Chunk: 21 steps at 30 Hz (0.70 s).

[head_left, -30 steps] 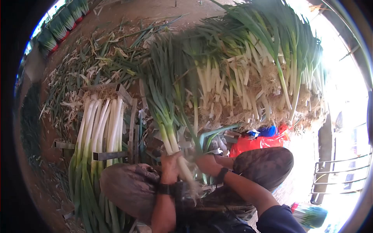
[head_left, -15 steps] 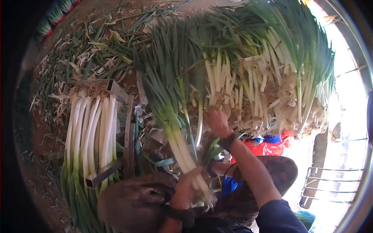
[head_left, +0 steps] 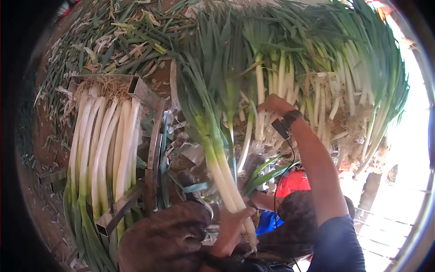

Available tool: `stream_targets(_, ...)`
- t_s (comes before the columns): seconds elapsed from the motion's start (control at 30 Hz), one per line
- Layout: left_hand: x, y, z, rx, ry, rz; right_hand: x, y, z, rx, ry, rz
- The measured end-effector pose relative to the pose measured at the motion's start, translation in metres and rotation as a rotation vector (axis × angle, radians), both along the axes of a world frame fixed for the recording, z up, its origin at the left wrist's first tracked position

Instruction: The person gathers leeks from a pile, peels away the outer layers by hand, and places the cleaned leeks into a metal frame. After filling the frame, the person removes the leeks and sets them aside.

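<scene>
The left hand (head_left: 231,229), low in the frame at about 6 o'clock, is closed around the white shanks of a small bunch of leeks (head_left: 216,154) whose green tops fan up toward 12 o'clock; the fingers wrap the stalks near the root end, so the grip reads as firm and nearly shut. The right hand (head_left: 274,105) is stretched out toward 1 o'clock into the big heap of untrimmed leeks (head_left: 326,86), its fingers curled among the stalks; whether it has actually closed on one cannot be told, since the stalks hide the fingertips. At 9 o'clock a metal frame (head_left: 153,149) holds a row of cleaned leeks (head_left: 106,145) lying side by side, white ends up at 11 o'clock with roots against the frame's end wall. Judging from this, the work looks partway through: the frame carries a fair layer with room left beside it, the held bunch is not yet laid down, and the heap at 1 to 3 o'clock is large. Stripped leaves (head_left: 118,41) litter the ground at 11 o'clock, and a red bag (head_left: 293,181) sits by the knee at 4 o'clock.
</scene>
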State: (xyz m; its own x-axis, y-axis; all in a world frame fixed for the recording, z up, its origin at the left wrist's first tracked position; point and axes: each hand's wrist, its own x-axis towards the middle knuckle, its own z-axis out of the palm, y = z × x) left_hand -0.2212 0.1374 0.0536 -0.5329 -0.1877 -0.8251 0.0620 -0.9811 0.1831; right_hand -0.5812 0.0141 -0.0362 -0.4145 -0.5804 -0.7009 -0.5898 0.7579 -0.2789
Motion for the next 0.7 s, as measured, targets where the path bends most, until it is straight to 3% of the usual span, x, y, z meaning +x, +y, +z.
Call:
stream_targets(0.03, 0.001, -0.001, 0.001, -0.083, -0.07, -0.053, 0.005, 0.016, 0.002, -0.004, 0.009, -0.007)
stream_targets(0.1, 0.007, 0.0, -0.003, -0.181, -0.135, -0.11, 0.013, 0.045, -0.001, -0.259, -0.315, -0.136)
stream_targets(0.17, 0.017, 0.002, -0.016, -0.369, -0.054, -0.079, 0.031, 0.06, 0.012, -0.224, -0.301, -0.066)
stream_targets(0.23, 0.024, -0.005, -0.012, -0.296, -0.092, -0.137, 0.048, 0.075, 0.022, -0.191, -0.281, 0.004)
stream_targets(0.33, 0.029, -0.005, -0.007, -0.371, -0.089, -0.071, 0.072, 0.108, 0.032, -0.376, 0.18, 0.232)
stream_targets(0.5, 0.031, 0.007, 0.016, -0.403, 0.007, -0.093, 0.154, 0.158, 0.08, -0.205, 0.055, 0.348)
stream_targets(0.57, 0.033, 0.017, 0.012, -0.409, 0.133, -0.089, 0.198, 0.178, 0.092, -0.357, 0.094, 0.483)
stream_targets(0.6, 0.035, 0.021, 0.012, -0.413, 0.151, -0.113, 0.209, 0.186, 0.108, -0.263, -0.26, 0.248)
stream_targets(0.63, 0.037, 0.024, 0.012, -0.418, 0.17, -0.139, 0.208, 0.192, 0.106, -0.279, -0.26, 0.249)
stream_targets(0.7, 0.056, 0.033, 0.001, -0.405, 0.272, -0.123, 0.199, 0.205, 0.097, -0.397, -0.509, 0.411)
